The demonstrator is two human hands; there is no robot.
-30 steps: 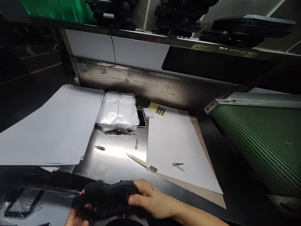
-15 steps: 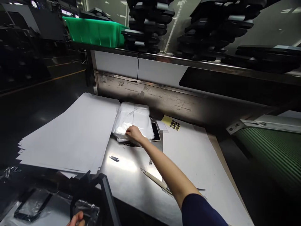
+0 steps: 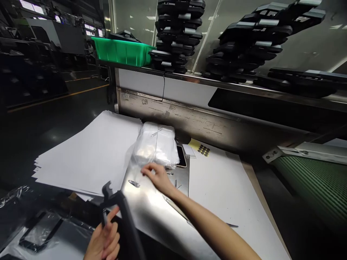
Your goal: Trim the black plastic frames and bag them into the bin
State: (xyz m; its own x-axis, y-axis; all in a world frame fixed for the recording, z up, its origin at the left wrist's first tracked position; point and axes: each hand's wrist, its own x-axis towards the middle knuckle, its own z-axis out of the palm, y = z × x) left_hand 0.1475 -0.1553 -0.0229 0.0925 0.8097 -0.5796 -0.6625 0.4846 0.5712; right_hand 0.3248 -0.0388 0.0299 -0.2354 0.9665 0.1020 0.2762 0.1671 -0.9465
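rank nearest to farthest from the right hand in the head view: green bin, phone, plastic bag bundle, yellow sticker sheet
From the right hand:
1. plastic bag bundle, just beyond it
2. phone, right of the bundle
3. yellow sticker sheet, farther right
4. green bin, far back left

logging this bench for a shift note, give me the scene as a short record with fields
left hand: holding a black frame
right hand: fingertips together, apparently pinching a clear bag
bag stack: between white sheets and a phone, partly covering the phone
stickers: black ovals on yellow, at the far end of the right-hand sheet
shelf: green bin, stacked black parts
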